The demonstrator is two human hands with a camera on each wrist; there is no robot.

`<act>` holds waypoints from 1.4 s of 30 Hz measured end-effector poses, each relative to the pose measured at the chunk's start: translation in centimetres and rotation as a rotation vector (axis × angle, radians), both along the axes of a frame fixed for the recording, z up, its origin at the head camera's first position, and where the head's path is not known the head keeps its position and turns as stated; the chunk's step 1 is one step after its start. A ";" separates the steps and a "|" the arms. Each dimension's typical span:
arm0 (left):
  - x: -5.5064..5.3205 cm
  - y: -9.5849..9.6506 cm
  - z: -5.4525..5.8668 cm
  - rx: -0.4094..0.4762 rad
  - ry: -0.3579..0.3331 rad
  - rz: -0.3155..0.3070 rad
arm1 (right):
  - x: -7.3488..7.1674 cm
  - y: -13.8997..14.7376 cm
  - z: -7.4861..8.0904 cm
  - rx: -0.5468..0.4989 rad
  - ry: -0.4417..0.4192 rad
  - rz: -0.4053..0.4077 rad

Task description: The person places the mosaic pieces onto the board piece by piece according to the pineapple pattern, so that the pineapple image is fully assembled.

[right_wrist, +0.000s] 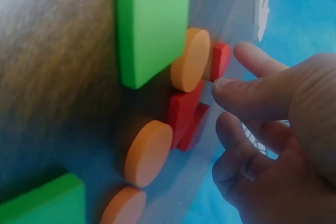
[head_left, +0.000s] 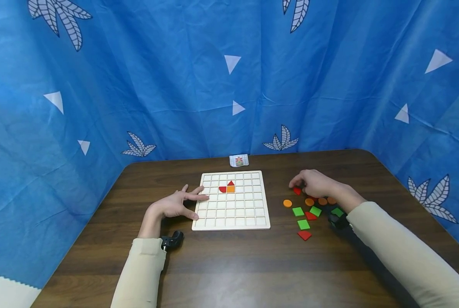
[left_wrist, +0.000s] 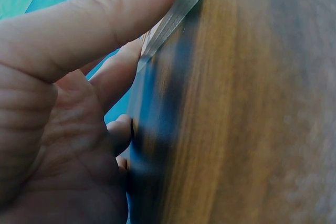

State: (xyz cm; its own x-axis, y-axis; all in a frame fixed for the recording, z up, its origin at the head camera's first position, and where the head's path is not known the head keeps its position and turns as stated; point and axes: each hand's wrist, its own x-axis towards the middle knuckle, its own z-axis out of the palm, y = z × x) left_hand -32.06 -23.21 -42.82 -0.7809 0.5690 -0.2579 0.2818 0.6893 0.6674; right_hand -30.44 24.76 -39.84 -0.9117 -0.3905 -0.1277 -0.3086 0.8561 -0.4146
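My left hand rests with spread fingers on the left side of a white gridded board. Its thumb lies against the board's edge in the left wrist view. On the board sit a red triangle, an orange square and a red quarter-circle side by side. My right hand hovers low over the loose pieces, thumb and index finger apart around a red piece on the table. In the right wrist view that red piece lies right at the fingertips, unpinched.
Orange discs, green squares and red pieces lie scattered on the wooden table right of the board. A small printed card lies behind the board, near the blue curtain.
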 end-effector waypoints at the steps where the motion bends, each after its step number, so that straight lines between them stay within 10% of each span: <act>1: 0.0 0.0 0.0 -0.001 0.001 -0.001 | 0.0 0.0 -0.1 0.007 -0.010 -0.002; 16: 0.0 0.2 0.1 0.000 -0.007 -0.001 | -0.1 -0.6 -0.5 0.007 -0.082 -0.083; 29: -0.2 0.1 0.2 0.005 0.012 -0.022 | -0.3 -0.7 0.0 -0.008 -0.029 0.148; 42: -0.1 0.0 -0.1 0.008 -0.001 -0.006 | -0.2 -1.1 -0.2 -0.009 -0.061 0.082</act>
